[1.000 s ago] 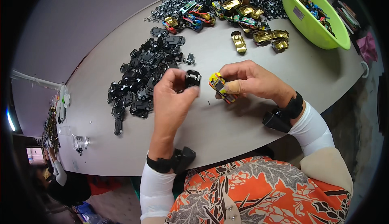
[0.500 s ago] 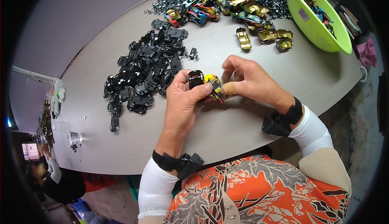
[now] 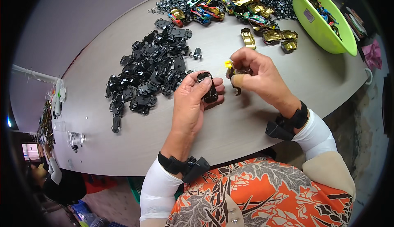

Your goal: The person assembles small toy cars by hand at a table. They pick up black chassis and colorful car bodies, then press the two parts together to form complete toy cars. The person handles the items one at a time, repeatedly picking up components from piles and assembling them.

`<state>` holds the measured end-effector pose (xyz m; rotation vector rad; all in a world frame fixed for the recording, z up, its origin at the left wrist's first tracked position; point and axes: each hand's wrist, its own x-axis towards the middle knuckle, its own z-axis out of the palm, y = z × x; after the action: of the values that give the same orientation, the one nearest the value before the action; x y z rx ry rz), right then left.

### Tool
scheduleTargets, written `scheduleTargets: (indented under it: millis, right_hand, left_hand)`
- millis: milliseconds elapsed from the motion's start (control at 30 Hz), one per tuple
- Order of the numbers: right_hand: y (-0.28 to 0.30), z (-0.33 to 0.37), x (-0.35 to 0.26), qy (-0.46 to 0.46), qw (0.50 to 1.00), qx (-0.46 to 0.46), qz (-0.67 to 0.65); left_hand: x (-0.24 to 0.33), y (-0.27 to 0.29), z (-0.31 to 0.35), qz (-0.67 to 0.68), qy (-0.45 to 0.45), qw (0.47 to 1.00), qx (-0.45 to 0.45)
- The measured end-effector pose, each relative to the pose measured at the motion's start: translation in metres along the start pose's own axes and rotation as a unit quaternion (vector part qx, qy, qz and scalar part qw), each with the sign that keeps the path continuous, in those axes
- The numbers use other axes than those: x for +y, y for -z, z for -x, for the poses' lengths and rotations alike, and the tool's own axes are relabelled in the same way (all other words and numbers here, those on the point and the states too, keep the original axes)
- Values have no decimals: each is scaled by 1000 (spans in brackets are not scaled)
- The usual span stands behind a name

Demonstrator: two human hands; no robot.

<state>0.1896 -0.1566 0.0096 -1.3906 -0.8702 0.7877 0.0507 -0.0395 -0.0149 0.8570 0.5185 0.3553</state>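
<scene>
My left hand (image 3: 188, 97) is closed on a dark, hollow-looking toy car part (image 3: 209, 91), with the thumb lying across its top. Whether this is a body shell seen from inside or a base, I cannot tell. To its right and a little apart, my right hand (image 3: 259, 73) pinches a toy car body shell (image 3: 228, 65) on edge. A yellow end sticks out past the fingers, which hide most of the shell. A tan wrap (image 3: 243, 81) covers the right thumb. Just beyond that hand lies a gold toy car body (image 3: 248, 39).
Left of my hands spreads a pile of black toy car bases (image 3: 154, 58). A lone wheeled piece (image 3: 196, 53) lies beside it. Small dark wheel parts (image 3: 180, 1) and colourful car bodies (image 3: 205, 15) heap at the back. A green basin (image 3: 344, 34) stands far right, a clear cup (image 3: 74, 138) far left.
My hands have drawn apart. The yellow shell, earlier beside the dark part in both hands, has moved right and up in my right hand; the dark part stays in my left.
</scene>
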Motion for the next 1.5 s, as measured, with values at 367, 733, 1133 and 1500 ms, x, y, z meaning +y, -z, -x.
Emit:
scheduleTargets:
  millis: [367,733,1133,1500]
  right_hand:
    - [-3,6,5,23,997,-66,-15]
    - [-5,11,-4,77,994,-24,-75]
    - [-10,14,0,186,978,-6,98]
    - [-11,12,-1,216,960,-32,178]
  left_hand:
    - [3,-4,7,-80,14,994,-78]
    - [17,0,6,77,-20,992,-98]
    - [13,-3,7,47,-32,994,-94]
    - [10,-7,14,-53,-77,993,-77]
